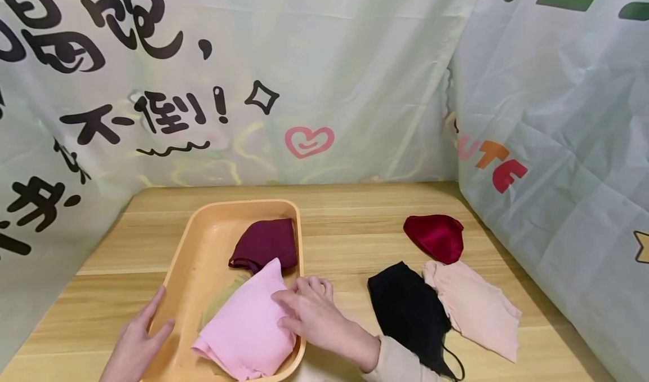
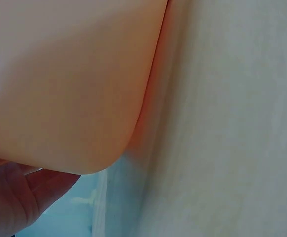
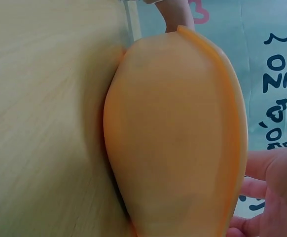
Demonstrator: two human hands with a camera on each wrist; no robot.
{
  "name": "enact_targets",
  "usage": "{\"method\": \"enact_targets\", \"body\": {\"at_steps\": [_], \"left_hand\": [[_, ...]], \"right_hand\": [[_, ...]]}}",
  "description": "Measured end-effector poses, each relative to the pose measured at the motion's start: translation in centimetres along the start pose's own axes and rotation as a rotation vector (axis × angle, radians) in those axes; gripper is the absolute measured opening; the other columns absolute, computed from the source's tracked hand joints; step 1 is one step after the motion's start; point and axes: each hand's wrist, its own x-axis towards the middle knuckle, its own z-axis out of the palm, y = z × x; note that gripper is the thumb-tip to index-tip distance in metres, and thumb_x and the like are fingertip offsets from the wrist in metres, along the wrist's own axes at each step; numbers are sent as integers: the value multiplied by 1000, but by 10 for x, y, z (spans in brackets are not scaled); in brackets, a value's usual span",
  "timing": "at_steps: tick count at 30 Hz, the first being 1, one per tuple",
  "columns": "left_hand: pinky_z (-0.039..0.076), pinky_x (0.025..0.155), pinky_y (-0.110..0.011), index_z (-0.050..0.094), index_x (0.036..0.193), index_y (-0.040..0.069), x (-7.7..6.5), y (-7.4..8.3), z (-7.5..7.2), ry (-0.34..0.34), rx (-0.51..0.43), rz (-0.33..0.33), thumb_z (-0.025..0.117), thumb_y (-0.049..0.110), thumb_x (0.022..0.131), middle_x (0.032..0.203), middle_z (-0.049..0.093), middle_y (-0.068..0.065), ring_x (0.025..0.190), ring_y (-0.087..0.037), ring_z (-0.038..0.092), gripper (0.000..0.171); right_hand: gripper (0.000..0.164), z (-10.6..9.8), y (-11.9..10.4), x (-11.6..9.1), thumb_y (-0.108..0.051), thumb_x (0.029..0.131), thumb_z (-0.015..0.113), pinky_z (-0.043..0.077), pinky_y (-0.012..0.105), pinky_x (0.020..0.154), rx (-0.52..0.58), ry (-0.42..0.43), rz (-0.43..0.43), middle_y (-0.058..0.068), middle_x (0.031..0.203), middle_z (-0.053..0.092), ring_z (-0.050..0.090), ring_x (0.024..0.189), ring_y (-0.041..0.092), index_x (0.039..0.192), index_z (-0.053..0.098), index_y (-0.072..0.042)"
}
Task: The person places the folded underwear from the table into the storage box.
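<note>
An orange plastic tray stands on the table and holds several folded cloth garments. My left hand is at its left rim, thumb and fingers spread with the rim between them. A light pink folded garment lies puffed up in the front half, on top of an olive-green cloth that is mostly hidden. My right hand lies across the right rim, its relaxed fingers touching the pink garment's side. Behind sits a dark maroon folded garment. The right wrist view shows the right fingers near the tray's edge.
On the wooden table, right of the tray, lie a black garment with a thin strap, a pale peach folded garment and a shiny red one. Printed curtains enclose the back and sides.
</note>
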Motion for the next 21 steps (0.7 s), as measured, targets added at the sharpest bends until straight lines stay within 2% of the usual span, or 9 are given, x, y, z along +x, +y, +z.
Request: {"method": "enact_targets", "body": {"at_steps": [5, 9, 16, 19, 21], "left_hand": [[27, 93, -63, 25, 142, 0, 0, 0, 1, 12, 17, 2, 61, 11, 85, 130, 36, -37, 110, -59, 36, 68], [31, 87, -66, 26, 141, -1, -1, 0, 1, 28, 18, 16, 62, 9, 85, 129, 37, -38, 109, -59, 37, 67], [31, 84, -67, 24, 142, 0, 0, 1, 0, 1, -5, -5, 61, 11, 86, 130, 35, -38, 110, -60, 35, 69], [31, 85, -67, 24, 142, 0, -1, 0, 0, 7, -2, 2, 61, 10, 85, 130, 35, -38, 110, -60, 35, 69], [28, 91, -64, 24, 142, 1, -1, -1, 0, 13, 6, 2, 61, 10, 85, 130, 36, -37, 110, -59, 36, 69]], "right_hand": [[31, 1, 1, -1, -31, 79, 67, 29, 45, 88, 15, 9, -12, -6, 97, 52, 37, 90, 12, 110, 63, -29], [30, 0, 4, -1, -31, 80, 65, 29, 47, 90, 73, 11, -12, -6, 100, 53, 38, 93, 12, 110, 63, -26], [32, -2, 12, -3, -27, 83, 63, 34, 30, 80, 161, 30, -26, -3, 104, 54, 40, 94, 12, 114, 63, -19], [32, -2, 15, -5, -27, 84, 63, 36, 27, 79, 170, 38, -37, -2, 107, 55, 41, 94, 12, 115, 62, -18], [32, -2, 17, -6, -26, 84, 62, 38, 27, 80, 176, 48, -50, -1, 108, 55, 41, 94, 12, 115, 62, -17]]}}
